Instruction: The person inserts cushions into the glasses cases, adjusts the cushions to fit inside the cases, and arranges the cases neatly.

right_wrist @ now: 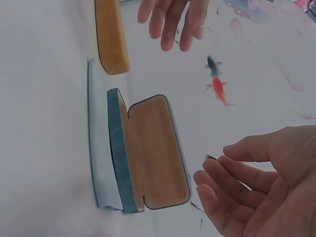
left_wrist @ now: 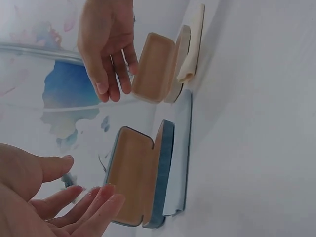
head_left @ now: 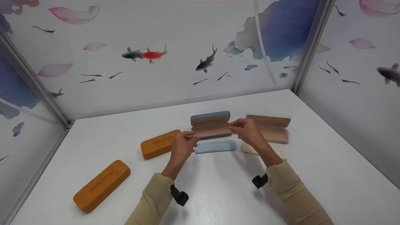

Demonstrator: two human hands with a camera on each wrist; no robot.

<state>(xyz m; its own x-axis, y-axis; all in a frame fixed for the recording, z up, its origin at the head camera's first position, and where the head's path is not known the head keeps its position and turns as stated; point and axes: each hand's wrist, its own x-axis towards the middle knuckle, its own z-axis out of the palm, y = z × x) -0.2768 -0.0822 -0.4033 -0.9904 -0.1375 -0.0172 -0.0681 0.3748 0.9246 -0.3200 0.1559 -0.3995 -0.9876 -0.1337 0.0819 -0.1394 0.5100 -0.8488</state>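
A blue glasses case point(head_left: 212, 128) lies open with its tan lining showing, and a folded light blue cloth point(head_left: 215, 147) is in front of it. My left hand point(head_left: 182, 146) hovers by the left end of the blue case, its fingers loosely bent and holding nothing in the left wrist view. Over by the case's right end is my right hand point(head_left: 248, 132), also with bare, relaxed fingers, as the right wrist view shows. Behind that hand stands an open cream glasses case point(head_left: 273, 134); a folded cream cloth point(head_left: 250, 149) is partly hidden by the right forearm.
Two orange-brown closed glasses cases lie to the left: one point(head_left: 159, 145) partly behind the left hand, the other point(head_left: 101, 186) nearer the front left. The white table point(head_left: 218, 193) is bounded by printed panels point(head_left: 175, 81) at the back and sides.
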